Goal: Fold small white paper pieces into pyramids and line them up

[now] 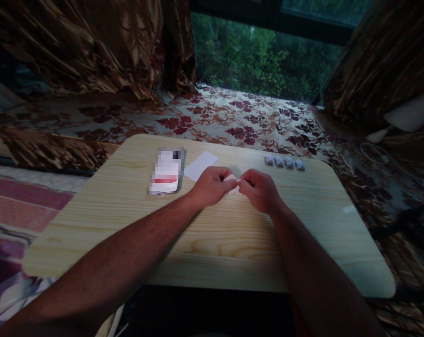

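Over the middle of the wooden table, my left hand (213, 186) and my right hand (259, 188) meet fingertip to fingertip. Both are closed in a pinch on a small piece of white paper (232, 186), mostly hidden by the fingers. Just beyond my left hand lies a flat white sheet of paper (200, 166). Farther left rests a phone (167, 171), its surface partly pixelated. At the far right stands a row of several small folded white paper pieces (284, 161), pointed on top.
The light wooden table (212, 248) has rounded corners. A small whitish patch (348, 209) shows near its right edge. Behind it is a ledge with flowered cloth (243, 117), below a window between brown curtains (134, 47). A white cable (373, 153) lies at right.
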A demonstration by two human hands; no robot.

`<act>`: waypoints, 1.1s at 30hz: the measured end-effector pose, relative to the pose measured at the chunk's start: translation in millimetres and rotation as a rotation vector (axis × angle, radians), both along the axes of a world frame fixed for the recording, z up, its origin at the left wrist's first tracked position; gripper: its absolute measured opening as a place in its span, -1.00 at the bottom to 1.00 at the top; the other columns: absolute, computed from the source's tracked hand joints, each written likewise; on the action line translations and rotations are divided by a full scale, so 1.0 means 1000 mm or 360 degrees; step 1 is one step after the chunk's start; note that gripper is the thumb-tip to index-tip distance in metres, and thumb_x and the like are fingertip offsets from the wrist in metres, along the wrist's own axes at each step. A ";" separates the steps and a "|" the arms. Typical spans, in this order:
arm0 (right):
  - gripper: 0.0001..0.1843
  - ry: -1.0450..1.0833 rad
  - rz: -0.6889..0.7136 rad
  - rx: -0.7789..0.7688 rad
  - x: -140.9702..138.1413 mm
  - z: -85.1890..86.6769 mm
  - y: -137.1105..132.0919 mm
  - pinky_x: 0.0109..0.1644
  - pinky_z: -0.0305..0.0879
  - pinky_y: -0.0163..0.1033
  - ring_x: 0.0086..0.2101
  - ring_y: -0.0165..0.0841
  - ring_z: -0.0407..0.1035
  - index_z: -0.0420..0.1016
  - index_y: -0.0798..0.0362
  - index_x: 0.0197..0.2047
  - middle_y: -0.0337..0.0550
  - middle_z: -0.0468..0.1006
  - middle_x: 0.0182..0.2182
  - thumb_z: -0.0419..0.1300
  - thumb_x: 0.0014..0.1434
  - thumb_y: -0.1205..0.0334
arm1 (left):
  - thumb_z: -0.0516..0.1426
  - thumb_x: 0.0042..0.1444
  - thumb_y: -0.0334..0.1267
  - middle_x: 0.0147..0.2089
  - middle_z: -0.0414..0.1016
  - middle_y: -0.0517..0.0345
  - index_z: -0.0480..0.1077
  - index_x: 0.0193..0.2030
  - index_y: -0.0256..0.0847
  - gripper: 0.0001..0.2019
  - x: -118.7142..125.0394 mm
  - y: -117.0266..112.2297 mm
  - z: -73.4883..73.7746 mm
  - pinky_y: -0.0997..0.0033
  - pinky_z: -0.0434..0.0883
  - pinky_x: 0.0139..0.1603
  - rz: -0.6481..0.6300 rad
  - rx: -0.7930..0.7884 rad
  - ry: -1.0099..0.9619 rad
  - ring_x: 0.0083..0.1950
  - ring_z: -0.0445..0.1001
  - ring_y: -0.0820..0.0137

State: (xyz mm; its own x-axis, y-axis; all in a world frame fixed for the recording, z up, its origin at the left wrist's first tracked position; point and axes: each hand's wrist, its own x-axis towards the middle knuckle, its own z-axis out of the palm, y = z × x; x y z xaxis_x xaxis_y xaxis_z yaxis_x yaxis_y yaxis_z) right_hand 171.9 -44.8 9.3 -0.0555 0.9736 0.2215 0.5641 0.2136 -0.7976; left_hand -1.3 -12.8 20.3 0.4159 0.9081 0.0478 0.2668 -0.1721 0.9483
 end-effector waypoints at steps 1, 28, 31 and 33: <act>-0.86 0.0020 0.0012 -0.0027 0.000 -0.001 0.001 -0.51 0.03 -0.35 -0.58 -0.47 0.23 0.41 0.06 -0.47 -0.29 0.46 -0.61 0.15 0.09 0.25 | 0.20 0.00 -0.15 -0.59 0.29 0.25 0.39 -0.53 -0.30 -0.75 0.000 0.000 0.000 0.49 0.04 -0.51 -0.0008 -0.0005 -0.0007 -0.53 0.16 0.55; -0.83 0.0535 0.0028 -0.0156 0.002 0.002 0.004 -0.44 0.23 -0.31 -0.54 -0.43 0.34 0.43 0.08 -0.44 -0.27 0.49 -0.58 0.26 0.06 0.16 | 0.19 -0.05 -0.22 -0.53 0.34 0.26 0.48 -0.40 -0.30 -0.84 -0.001 0.004 -0.006 0.50 0.10 -0.49 0.0028 -0.0030 0.0005 -0.50 0.22 0.51; -0.79 0.0506 0.0044 -0.0147 0.002 -0.001 0.004 -0.45 0.21 -0.31 -0.54 -0.44 0.33 0.42 0.08 -0.43 -0.26 0.49 -0.56 0.27 0.07 0.12 | 0.19 -0.04 -0.21 -0.54 0.33 0.26 0.48 -0.39 -0.30 -0.83 -0.001 0.005 -0.008 0.50 0.08 -0.50 0.0029 -0.0025 0.0002 -0.50 0.21 0.52; -0.78 0.0466 0.0027 -0.0136 0.002 -0.002 0.004 -0.46 0.19 -0.32 -0.55 -0.44 0.31 0.41 0.07 -0.44 -0.26 0.48 -0.57 0.27 0.07 0.11 | 0.20 -0.04 -0.20 -0.55 0.32 0.27 0.48 -0.39 -0.30 -0.82 0.000 0.005 -0.009 0.50 0.07 -0.50 0.0016 -0.0026 0.0001 -0.51 0.20 0.52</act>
State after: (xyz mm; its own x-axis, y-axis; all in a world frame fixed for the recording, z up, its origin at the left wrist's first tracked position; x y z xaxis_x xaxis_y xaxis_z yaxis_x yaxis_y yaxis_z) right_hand 174.3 -40.4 7.0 -0.0178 0.9889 0.1478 0.3047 0.1461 -0.9412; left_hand -1.6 -8.3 11.5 0.4066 0.9130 0.0327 0.2689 -0.1538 0.9508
